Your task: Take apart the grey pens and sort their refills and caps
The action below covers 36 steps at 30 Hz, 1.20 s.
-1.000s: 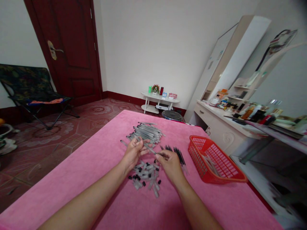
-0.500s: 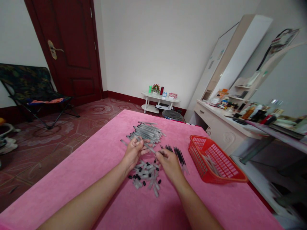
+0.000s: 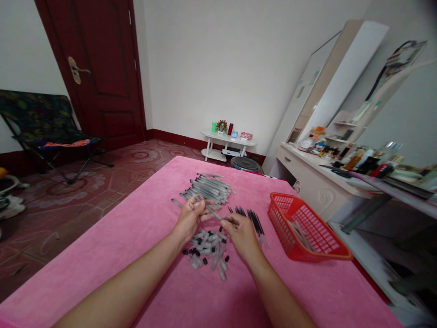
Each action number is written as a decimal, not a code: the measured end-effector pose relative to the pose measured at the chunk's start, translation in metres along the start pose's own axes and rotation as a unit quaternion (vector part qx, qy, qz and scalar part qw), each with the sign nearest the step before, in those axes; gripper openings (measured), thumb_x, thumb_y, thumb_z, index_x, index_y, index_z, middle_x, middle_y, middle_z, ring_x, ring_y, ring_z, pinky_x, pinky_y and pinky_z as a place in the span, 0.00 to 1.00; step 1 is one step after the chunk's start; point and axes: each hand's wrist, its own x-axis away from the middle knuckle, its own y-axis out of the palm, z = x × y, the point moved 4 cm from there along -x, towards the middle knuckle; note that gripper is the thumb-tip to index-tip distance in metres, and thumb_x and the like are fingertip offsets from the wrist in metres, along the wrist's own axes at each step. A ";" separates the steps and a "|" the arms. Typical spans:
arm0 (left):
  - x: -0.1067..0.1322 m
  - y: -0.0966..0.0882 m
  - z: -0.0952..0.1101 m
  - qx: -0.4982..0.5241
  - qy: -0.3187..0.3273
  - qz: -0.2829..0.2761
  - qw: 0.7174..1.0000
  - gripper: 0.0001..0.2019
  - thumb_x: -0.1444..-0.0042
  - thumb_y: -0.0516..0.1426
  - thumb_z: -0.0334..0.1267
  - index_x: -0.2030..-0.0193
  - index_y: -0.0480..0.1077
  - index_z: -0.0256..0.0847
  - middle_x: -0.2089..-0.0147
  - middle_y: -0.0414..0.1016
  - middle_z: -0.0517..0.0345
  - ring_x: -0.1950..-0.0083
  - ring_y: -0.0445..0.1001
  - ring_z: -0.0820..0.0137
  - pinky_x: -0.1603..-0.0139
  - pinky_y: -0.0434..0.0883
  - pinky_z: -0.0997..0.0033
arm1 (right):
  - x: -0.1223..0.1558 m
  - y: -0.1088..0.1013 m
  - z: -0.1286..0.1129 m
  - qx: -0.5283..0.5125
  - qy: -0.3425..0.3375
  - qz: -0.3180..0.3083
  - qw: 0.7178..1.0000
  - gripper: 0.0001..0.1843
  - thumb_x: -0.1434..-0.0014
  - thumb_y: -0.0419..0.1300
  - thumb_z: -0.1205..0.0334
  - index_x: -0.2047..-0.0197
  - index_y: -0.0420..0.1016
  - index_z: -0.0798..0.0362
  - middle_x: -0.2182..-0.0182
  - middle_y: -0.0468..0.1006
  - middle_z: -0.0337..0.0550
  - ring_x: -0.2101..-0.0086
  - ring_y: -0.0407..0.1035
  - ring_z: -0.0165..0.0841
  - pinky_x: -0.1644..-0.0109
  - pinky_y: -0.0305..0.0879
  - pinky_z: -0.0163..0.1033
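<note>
My left hand (image 3: 190,217) is closed around a grey pen barrel (image 3: 212,212) that slants toward my right hand. My right hand (image 3: 241,230) pinches the lower end of that same barrel with fingers curled. Both hands hover over a pile of short grey caps and black bits (image 3: 208,252) on the pink table cover (image 3: 136,237). Behind my left hand lies a heap of grey pen barrels (image 3: 209,187). A row of black refills (image 3: 254,220) lies just right of my right hand.
A red plastic basket (image 3: 307,230) holding a few pens stands at the right of the table. A white dresser (image 3: 317,180) crowded with bottles is beyond it. A folding chair (image 3: 44,127), a dark red door (image 3: 99,68) and a small white side table (image 3: 227,143) stand further off.
My right hand has crept slightly closer to my left along the pen barrel. Everything else stays where it was.
</note>
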 end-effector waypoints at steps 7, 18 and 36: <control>0.000 -0.001 0.001 -0.001 0.002 -0.001 1.000 0.17 0.52 0.63 0.41 0.62 0.59 0.40 0.63 0.75 0.57 0.64 0.78 0.67 0.68 0.76 0.72 | 0.000 0.001 -0.002 -0.006 0.006 -0.012 1.000 0.15 0.44 0.53 0.55 0.75 0.72 0.56 0.80 0.73 0.39 0.78 0.66 0.30 0.73 0.58 0.33; 0.002 0.001 0.002 -0.003 0.004 -0.007 1.000 0.18 0.53 0.63 0.42 0.62 0.59 0.40 0.63 0.76 0.57 0.64 0.78 0.66 0.67 0.76 0.70 | 0.001 0.000 -0.004 -0.020 0.032 -0.016 0.999 0.14 0.47 0.54 0.56 0.77 0.70 0.56 0.82 0.70 0.38 0.79 0.63 0.29 0.75 0.56 0.33; 0.003 0.002 0.003 -0.013 0.002 -0.009 1.000 0.17 0.53 0.63 0.42 0.63 0.59 0.40 0.63 0.76 0.58 0.64 0.78 0.66 0.69 0.75 0.72 | 0.001 0.007 0.000 -0.114 0.086 -0.050 0.988 0.16 0.47 0.54 0.49 0.73 0.68 0.56 0.82 0.70 0.37 0.84 0.61 0.26 0.81 0.55 0.31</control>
